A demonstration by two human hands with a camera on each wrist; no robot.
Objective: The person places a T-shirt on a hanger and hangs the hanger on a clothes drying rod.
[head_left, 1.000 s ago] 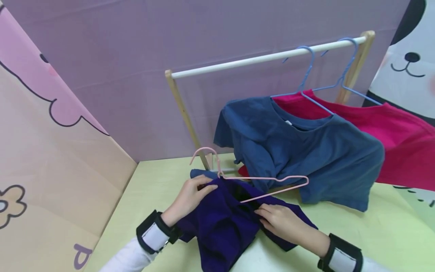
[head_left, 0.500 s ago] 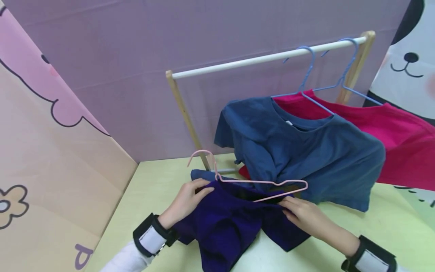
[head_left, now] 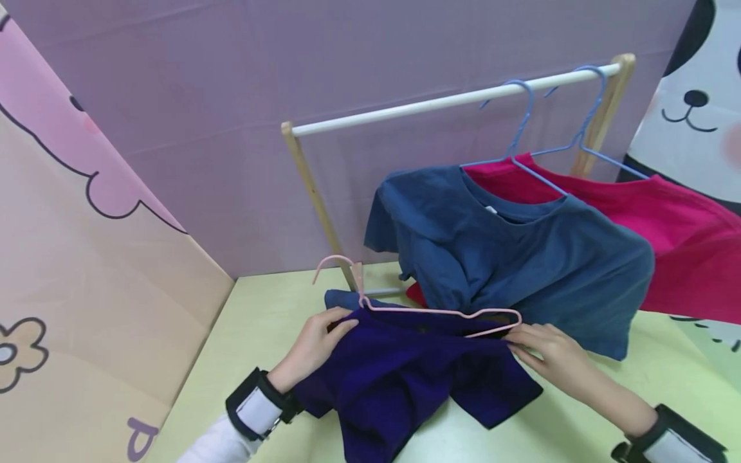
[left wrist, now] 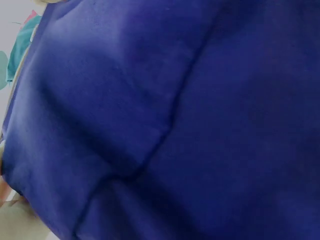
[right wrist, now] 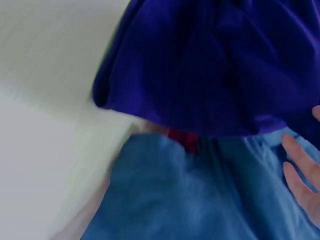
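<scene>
A dark purple T-shirt hangs between my two hands, low over the table. My left hand pinches its collar near the left shoulder, just below the hook of a pink hanger. The hanger's left arm is hidden inside the shirt. Its right end shows above the neckline, beside the fingers of my right hand, which pinches the collar's right side. In the left wrist view the purple cloth fills nearly everything. A purple sleeve and some fingers appear in the right wrist view.
Behind stands a wooden rack with a white rail. A blue T-shirt and a crimson garment hang from it on blue hangers. Folded blue cloth lies behind the purple shirt on the yellow table.
My right hand has moved right and slightly up, drawing the collar wide and over more of the hanger's right arm. The pink hook has shifted a little left; my left hand barely moved.
</scene>
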